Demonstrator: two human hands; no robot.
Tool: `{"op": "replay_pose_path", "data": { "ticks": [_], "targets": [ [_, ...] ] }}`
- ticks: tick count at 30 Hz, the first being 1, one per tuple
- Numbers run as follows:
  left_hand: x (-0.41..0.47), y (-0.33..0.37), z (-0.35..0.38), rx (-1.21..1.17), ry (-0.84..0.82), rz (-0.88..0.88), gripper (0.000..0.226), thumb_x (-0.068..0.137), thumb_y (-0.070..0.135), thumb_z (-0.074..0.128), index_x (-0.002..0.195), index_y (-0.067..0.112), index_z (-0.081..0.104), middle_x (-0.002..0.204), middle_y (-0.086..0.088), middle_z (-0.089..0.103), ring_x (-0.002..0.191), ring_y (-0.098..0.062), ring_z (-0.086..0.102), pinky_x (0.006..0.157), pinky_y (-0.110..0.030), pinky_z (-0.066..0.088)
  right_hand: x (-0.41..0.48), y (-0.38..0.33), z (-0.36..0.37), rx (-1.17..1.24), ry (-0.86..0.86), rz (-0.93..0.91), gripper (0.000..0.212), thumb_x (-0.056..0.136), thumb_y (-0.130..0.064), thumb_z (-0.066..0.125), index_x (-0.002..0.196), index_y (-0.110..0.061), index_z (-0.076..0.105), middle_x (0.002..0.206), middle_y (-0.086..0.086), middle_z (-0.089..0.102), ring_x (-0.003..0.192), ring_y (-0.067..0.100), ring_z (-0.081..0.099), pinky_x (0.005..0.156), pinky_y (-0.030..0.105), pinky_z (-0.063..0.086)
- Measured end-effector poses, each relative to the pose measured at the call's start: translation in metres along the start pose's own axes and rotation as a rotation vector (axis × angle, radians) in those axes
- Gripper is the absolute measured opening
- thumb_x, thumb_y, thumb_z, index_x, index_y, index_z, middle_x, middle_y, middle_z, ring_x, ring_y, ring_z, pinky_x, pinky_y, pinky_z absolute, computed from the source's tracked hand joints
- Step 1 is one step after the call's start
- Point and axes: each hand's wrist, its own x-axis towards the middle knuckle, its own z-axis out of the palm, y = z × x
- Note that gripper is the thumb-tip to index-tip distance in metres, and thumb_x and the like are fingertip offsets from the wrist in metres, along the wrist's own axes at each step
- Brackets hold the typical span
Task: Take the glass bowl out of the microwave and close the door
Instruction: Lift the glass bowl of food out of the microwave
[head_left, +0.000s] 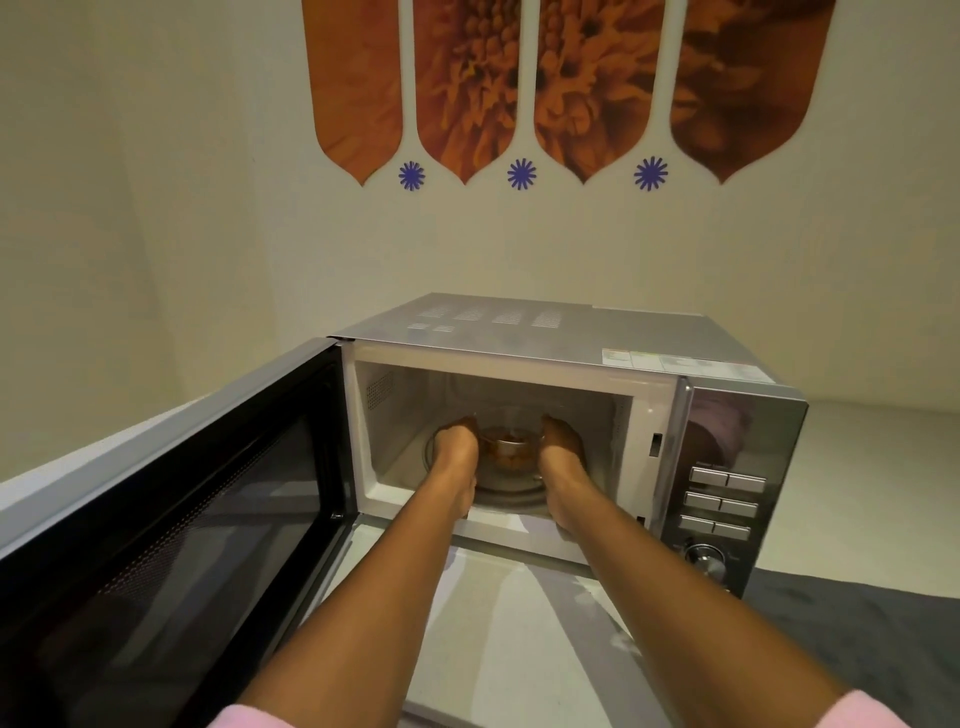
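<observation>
A silver microwave (566, 332) stands on a white counter with its door (171, 514) swung wide open to the left. Inside, a clear glass bowl (509, 447) with brownish food sits on the round glass turntable (511, 493). Both my arms reach into the cavity. My left hand (457, 447) is cupped against the bowl's left side and my right hand (563, 449) against its right side. The bowl's rim is partly hidden by my fingers, and I cannot tell if the bowl is lifted off the turntable.
The microwave's control panel (722, 504) with buttons and a dial is on its right front. A dark grey mat (857, 629) lies on the counter at the right. The white counter (498, 623) shows between my arms. A wall with orange flower decals rises behind.
</observation>
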Motion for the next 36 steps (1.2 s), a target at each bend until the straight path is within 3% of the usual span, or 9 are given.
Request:
{"op": "replay_pose_path", "data": {
  "ticks": [8, 14, 17, 21, 24, 26, 29, 32, 36],
  "targets": [
    [-0.05, -0.003, -0.011, 0.007, -0.049, 0.039, 0.033, 0.111, 0.025, 0.041, 0.13, 0.013, 0.065, 0.126, -0.014, 0.073, 0.121, -0.03, 0.068, 0.113, -0.045, 0.053, -0.049, 0.002, -0.024, 0.064, -0.071, 0.017, 0.031, 0.104, -0.026, 0.036, 0.112, -0.013, 0.062, 0.113, 0.015, 0.067, 0.095, 0.021, 0.063, 0.076, 0.029, 0.049],
    [-0.087, -0.018, -0.018, -0.043, -0.07, 0.065, 0.038, 0.11, 0.033, 0.045, 0.133, 0.015, 0.069, 0.128, -0.012, 0.076, 0.123, -0.03, 0.07, 0.115, -0.049, 0.052, -0.093, 0.004, -0.041, 0.057, -0.097, -0.017, 0.029, 0.104, -0.042, 0.038, 0.126, -0.027, 0.05, 0.116, 0.001, 0.057, 0.1, 0.018, 0.055, 0.088, 0.034, 0.042],
    [-0.107, -0.027, -0.023, -0.04, -0.021, 0.08, 0.041, 0.108, 0.026, 0.048, 0.141, 0.008, 0.065, 0.122, -0.008, 0.073, 0.123, -0.033, 0.07, 0.116, -0.05, 0.051, -0.114, 0.007, -0.054, 0.05, -0.125, -0.057, 0.027, 0.105, -0.039, 0.037, 0.125, -0.028, 0.052, 0.119, 0.003, 0.059, 0.092, 0.01, 0.058, 0.078, 0.027, 0.045],
    [-0.134, -0.034, -0.029, -0.05, -0.012, 0.092, 0.033, 0.108, 0.017, 0.049, 0.126, -0.002, 0.069, 0.083, -0.005, 0.061, 0.085, -0.019, 0.06, 0.104, -0.04, 0.049, -0.139, 0.013, -0.07, 0.073, -0.14, -0.073, 0.037, 0.105, -0.037, 0.038, 0.139, -0.026, 0.049, 0.13, -0.001, 0.056, 0.112, 0.015, 0.056, 0.097, 0.034, 0.046],
    [-0.154, -0.04, -0.03, -0.088, -0.071, 0.096, 0.036, 0.104, 0.025, 0.053, 0.128, 0.006, 0.071, 0.115, -0.009, 0.075, 0.114, -0.02, 0.069, 0.114, -0.043, 0.05, -0.159, 0.016, -0.085, 0.086, -0.148, -0.086, 0.026, 0.106, -0.032, 0.037, 0.124, -0.026, 0.055, 0.109, -0.009, 0.059, 0.09, 0.003, 0.057, 0.07, 0.017, 0.044],
    [-0.169, -0.045, -0.029, -0.103, -0.118, 0.091, 0.05, 0.095, 0.026, 0.057, 0.14, 0.006, 0.066, 0.128, -0.007, 0.072, 0.12, -0.022, 0.069, 0.112, -0.042, 0.052, -0.171, 0.018, -0.098, 0.107, -0.158, -0.098, 0.033, 0.106, -0.034, 0.037, 0.134, -0.023, 0.053, 0.121, -0.007, 0.059, 0.096, 0.004, 0.057, 0.067, 0.014, 0.041],
    [-0.193, -0.052, -0.024, -0.138, -0.153, 0.099, 0.037, 0.108, 0.022, 0.053, 0.138, 0.004, 0.065, 0.129, -0.012, 0.074, 0.123, -0.023, 0.071, 0.117, -0.046, 0.051, -0.187, 0.022, -0.12, 0.098, -0.133, -0.123, 0.024, 0.106, -0.033, 0.037, 0.109, -0.031, 0.06, 0.102, -0.012, 0.064, 0.087, 0.002, 0.061, 0.065, 0.014, 0.046],
    [-0.222, -0.059, -0.013, -0.152, -0.183, 0.092, 0.041, 0.112, 0.026, 0.049, 0.145, 0.004, 0.061, 0.138, -0.016, 0.071, 0.13, -0.026, 0.069, 0.12, -0.047, 0.049, -0.2, 0.029, -0.144, 0.104, -0.106, -0.132, 0.023, 0.105, -0.034, 0.04, 0.116, -0.035, 0.06, 0.106, -0.01, 0.063, 0.091, 0.004, 0.062, 0.075, 0.021, 0.05],
    [-0.247, -0.077, 0.008, -0.118, -0.238, 0.096, 0.04, 0.112, 0.026, 0.048, 0.143, 0.005, 0.064, 0.138, -0.016, 0.072, 0.127, -0.026, 0.071, 0.117, -0.047, 0.051, -0.223, 0.031, -0.178, 0.085, -0.044, -0.151, 0.039, 0.105, -0.029, 0.041, 0.139, -0.012, 0.05, 0.13, 0.017, 0.061, 0.109, 0.017, 0.064, 0.094, 0.04, 0.053]
  ]
}}
